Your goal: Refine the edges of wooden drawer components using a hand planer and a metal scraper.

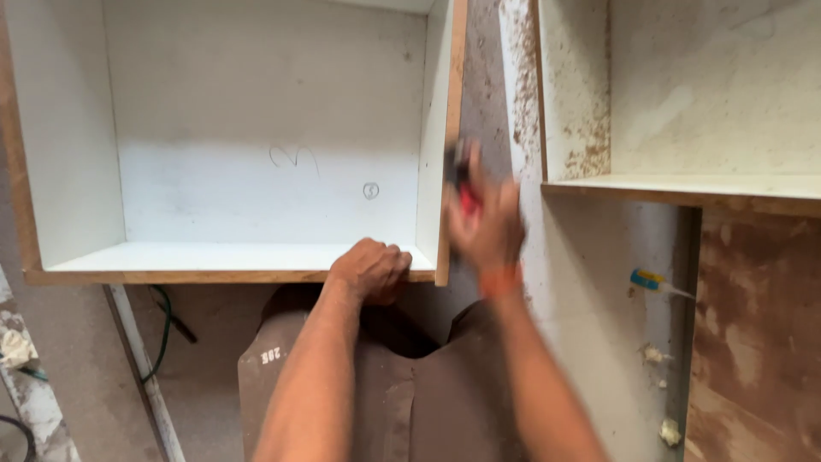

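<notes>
I am looking down at a large open white laminated wooden cabinet box with raw brown edges [256, 171], which is lying on its back and filling the left and middle of the view. To the right of it I am seeing a second white cabinet panel dusted with brown sawdust [684, 103], standing apart across a narrow gap. Below, dark brown board offcuts [410, 393] are lying on the floor beneath both arms. My left hand [369, 269] is resting on the lower front edge of the cabinet box near its right corner, fingers curled together over the rim. My right hand [486, 221] is blurring beside the box's right side wall, fingers closing around a small red and black tool [463, 184]; I cannot tell what kind. Farther right, a small blue and yellow screwdriver [657, 282] is lying alone.
</notes>
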